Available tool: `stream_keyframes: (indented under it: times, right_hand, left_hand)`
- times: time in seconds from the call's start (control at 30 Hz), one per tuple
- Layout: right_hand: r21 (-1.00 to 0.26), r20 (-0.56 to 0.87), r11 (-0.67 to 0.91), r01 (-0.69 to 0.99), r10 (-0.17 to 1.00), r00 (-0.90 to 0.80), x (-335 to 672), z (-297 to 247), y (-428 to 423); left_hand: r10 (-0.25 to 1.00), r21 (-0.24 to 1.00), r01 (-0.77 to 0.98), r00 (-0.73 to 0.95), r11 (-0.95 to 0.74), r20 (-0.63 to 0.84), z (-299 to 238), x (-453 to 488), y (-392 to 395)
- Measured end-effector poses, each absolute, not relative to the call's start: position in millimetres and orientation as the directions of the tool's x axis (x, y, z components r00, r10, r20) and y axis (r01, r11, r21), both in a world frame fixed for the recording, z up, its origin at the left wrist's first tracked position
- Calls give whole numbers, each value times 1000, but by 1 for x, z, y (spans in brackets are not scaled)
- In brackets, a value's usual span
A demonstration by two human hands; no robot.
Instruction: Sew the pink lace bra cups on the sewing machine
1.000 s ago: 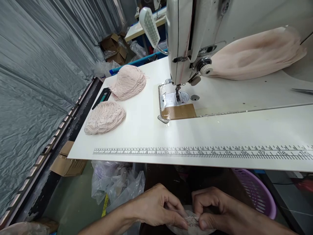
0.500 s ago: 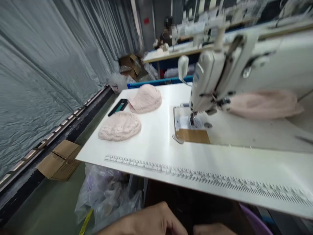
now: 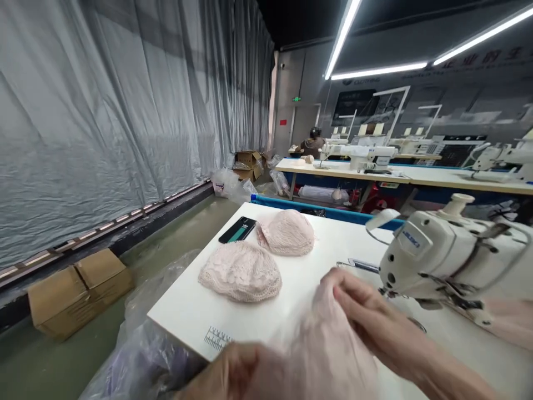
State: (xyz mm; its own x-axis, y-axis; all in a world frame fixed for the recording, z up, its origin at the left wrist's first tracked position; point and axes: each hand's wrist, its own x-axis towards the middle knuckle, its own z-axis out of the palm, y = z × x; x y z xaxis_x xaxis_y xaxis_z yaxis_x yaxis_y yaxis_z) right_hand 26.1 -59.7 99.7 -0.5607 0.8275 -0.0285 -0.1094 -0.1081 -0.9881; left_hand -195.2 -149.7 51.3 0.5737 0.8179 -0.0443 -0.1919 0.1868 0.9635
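Observation:
A pale pink fabric piece (image 3: pixel 328 355) is held up over the near part of the white sewing table, blurred by motion. My right hand (image 3: pixel 366 305) pinches its upper edge, fingers closed, just left of the sewing machine head (image 3: pixel 420 250). At the lower left of the cloth is my left hand (image 3: pixel 239 366), smeared but with its fingers closed on the fabric. Two pale pink lacy, cup-shaped pieces lie on the table: a nearer one (image 3: pixel 241 272) and a farther one (image 3: pixel 287 232). A black phone-like item with a green panel (image 3: pixel 237 229) lies beside them.
A printed ruler scale (image 3: pixel 219 338) marks the table's front edge. Cardboard box (image 3: pixel 79 289) and plastic bags (image 3: pixel 145 344) sit on the floor at left. Beyond a blue rail (image 3: pixel 333 208) stand more sewing tables (image 3: pixel 345 175), with a person (image 3: pixel 314 144) at the far end.
My hands have risen from below the table edge to above it, now with the pink fabric between them. The camera view has tilted up, showing ceiling lights.

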Motion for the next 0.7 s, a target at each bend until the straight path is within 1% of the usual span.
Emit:
stream_keyframes:
  times: [0.03,0.07,0.1,0.13,0.17,0.23,0.3,0.37,0.43,0.53,0.6,0.7]
  right_hand:
    - [-992,4,-57,-109,869,-495,21,103,-41]
    - [-994,47,-2,-112,901,-432,16,107,-22]
    - [-993,84,47,-108,923,-376,11,109,0]
    - [-991,122,97,-95,944,-307,6,112,23]
    - [-988,153,142,-65,961,-232,1,113,46]
    - [-982,182,185,32,980,-83,-7,112,93]
    - [-971,182,174,164,983,31,-11,103,132]
    - [-943,174,136,304,979,104,-11,88,160]
    - [-898,162,86,432,976,142,-8,71,174]
    - [-816,168,61,575,977,135,-4,52,176]
    - [-766,197,88,636,975,102,-4,46,169]
    - [-703,245,176,689,969,3,-9,49,144]
  left_hand:
    - [847,943,-301,530,140,43,60,-197,-131]
    - [879,933,-354,463,62,117,69,-199,-108]
    - [886,953,-301,436,-25,161,79,-200,-82]
    - [902,983,-154,405,-97,152,89,-200,-54]
    - [941,984,45,305,-170,148,97,-200,-25]
    - [970,963,204,206,-174,131,109,-197,33]
    - [988,919,367,92,-147,121,109,-193,81]
    - [991,840,528,13,-121,135,98,-187,113]
    - [990,743,660,0,-108,143,81,-182,128]
    - [987,603,786,55,-134,148,59,-176,129]
    - [984,534,830,88,-158,153,49,-175,127]
    - [977,473,858,135,-199,166,46,-177,125]
